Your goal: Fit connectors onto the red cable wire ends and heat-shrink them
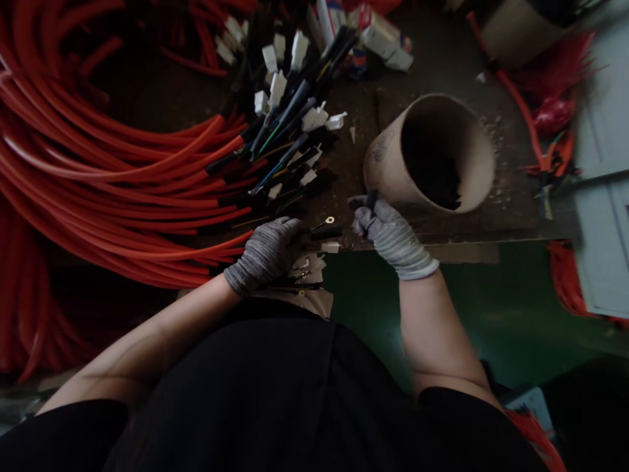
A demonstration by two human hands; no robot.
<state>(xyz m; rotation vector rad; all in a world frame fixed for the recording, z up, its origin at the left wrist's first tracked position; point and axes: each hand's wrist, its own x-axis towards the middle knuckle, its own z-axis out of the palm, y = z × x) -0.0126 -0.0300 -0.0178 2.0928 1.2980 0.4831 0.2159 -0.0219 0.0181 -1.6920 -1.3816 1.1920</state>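
My left hand (270, 249), in a grey knitted glove, is closed around the end of an orange cable (223, 252) at the table's front edge. Beyond its fingers stick out a ring terminal (329, 221) and a white connector (330, 247). My right hand (393, 236), also gloved, is raised just in front of the cardboard tub, fingers pinched on a short black piece of tubing (372, 198). The two hands are apart. More white connectors (309, 265) and ring terminals hang below my left hand.
Coiled orange cables (98, 164) with wired white connectors (278, 88) fill the left. The round cardboard tub (381, 157), dark inside, stands at right. Small printed boxes (378, 29) lie at the back. A red plastic bag (555, 111) and pale cabinet (604, 164) are far right.
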